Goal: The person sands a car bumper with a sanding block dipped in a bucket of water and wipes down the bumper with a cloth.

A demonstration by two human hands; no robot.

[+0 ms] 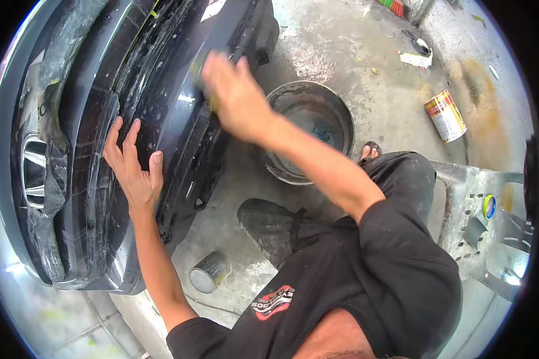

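A dark car bumper (179, 84), wet and streaked, fills the left half of the head view. My left hand (135, 164) rests on its middle with the fingers spread and nothing in them. Over the upper right part of the bumper is my right hand (236, 99), smeared by motion. Its fingers bend around a yellowish-green pad (211, 99), mostly hidden by the hand and blurred, against the painted edge. Silvery emblem trim (34, 170) sits on the bumper's left side, with loose, dull covering beside it.
A round tub (348, 125) of water with a bluish cloth (323, 133) stands right of the bumper. One can (209, 272) is near my knee; another (445, 116) lies farther right. A perforated stool (461, 179) bears a tape roll (489, 206). A broom (392, 6) is at the top.
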